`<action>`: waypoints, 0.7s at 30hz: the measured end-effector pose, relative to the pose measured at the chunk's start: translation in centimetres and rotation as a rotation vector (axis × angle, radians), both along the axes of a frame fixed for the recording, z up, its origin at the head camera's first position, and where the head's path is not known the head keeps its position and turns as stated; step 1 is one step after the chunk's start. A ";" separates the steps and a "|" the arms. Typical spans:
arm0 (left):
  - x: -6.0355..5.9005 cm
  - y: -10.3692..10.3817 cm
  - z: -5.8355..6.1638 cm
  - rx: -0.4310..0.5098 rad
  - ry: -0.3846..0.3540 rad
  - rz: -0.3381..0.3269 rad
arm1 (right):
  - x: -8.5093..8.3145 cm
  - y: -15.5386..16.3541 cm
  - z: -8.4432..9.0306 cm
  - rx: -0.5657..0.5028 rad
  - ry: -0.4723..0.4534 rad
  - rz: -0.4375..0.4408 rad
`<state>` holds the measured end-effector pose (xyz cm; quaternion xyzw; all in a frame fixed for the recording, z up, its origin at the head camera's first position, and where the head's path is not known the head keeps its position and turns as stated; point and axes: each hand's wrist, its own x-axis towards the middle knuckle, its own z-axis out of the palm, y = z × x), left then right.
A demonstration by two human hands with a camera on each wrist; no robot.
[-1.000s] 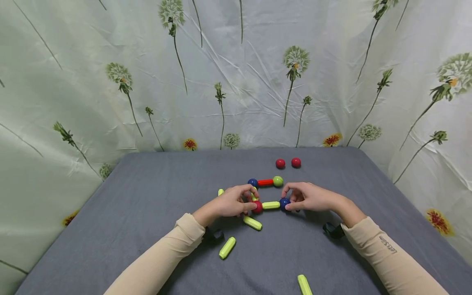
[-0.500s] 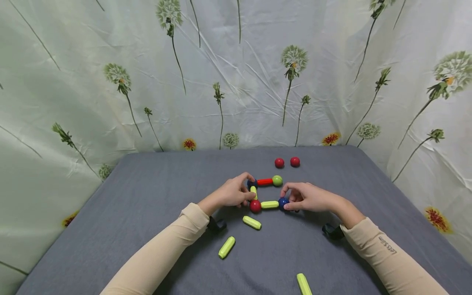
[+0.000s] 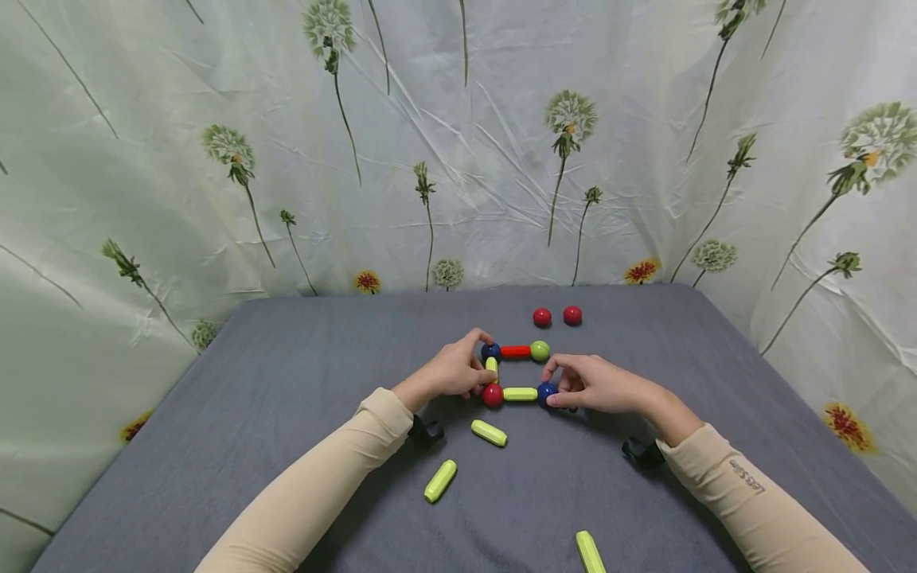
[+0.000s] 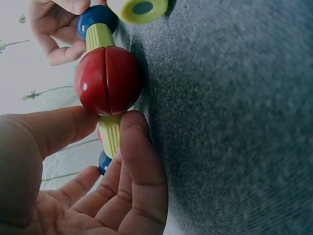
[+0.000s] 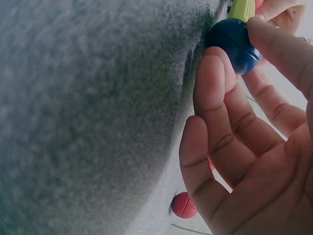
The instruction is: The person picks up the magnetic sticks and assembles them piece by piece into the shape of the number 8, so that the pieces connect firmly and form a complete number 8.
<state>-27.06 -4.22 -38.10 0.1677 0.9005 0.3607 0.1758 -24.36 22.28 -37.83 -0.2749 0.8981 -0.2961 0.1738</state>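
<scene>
My left hand [image 3: 453,370] pinches a yellow-green rod [image 4: 110,134] between thumb and fingers, with the index finger reaching to the far blue ball [image 3: 490,351]. This rod runs from the far blue ball to a red ball [image 3: 493,395]. A second yellow-green rod [image 3: 520,394] joins the red ball to the near blue ball [image 5: 232,41]. That blue ball is held between the thumb and fingers of my right hand [image 3: 598,383]. From the far blue ball a red rod [image 3: 515,351] leads right to a green ball [image 3: 540,350]. Together they form a three-sided shape, open on the right.
Two loose red balls [image 3: 542,317] lie at the back of the grey cloth-covered table [image 3: 322,342]. Loose yellow-green rods lie nearer: one rod [image 3: 489,433] just below the shape, another rod [image 3: 440,481] to its left, a third rod [image 3: 591,551] at the front. A flowered curtain [image 3: 494,199] hangs behind.
My left hand has gone from the red ball to the side rod, farther back. The near side has shifted slightly left, my right hand moving with its blue ball.
</scene>
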 end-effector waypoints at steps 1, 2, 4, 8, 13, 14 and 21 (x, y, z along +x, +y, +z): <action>0.0 0.0 0.0 0.001 0.000 0.000 | 0.1 0.0 0.0 -0.001 0.002 -0.003; -0.1 0.0 -0.1 0.003 -0.001 0.000 | 0.1 0.0 0.1 0.000 0.005 -0.007; -0.1 0.0 -0.1 0.008 -0.002 -0.001 | 0.4 0.0 0.3 0.009 0.013 -0.020; -0.2 0.0 -0.2 0.010 0.002 0.001 | 1.1 0.2 0.9 0.026 0.005 -0.050; -0.2 0.0 -0.3 0.004 0.004 0.001 | 3.1 0.7 1.9 0.044 -0.075 -0.009; -0.2 0.0 -0.3 0.005 0.003 0.000 | 3.6 0.8 2.0 0.051 -0.097 0.009; -0.2 -0.4 -0.3 0.012 -0.005 0.001 | 7.4 1.0 3.0 0.071 -0.265 0.115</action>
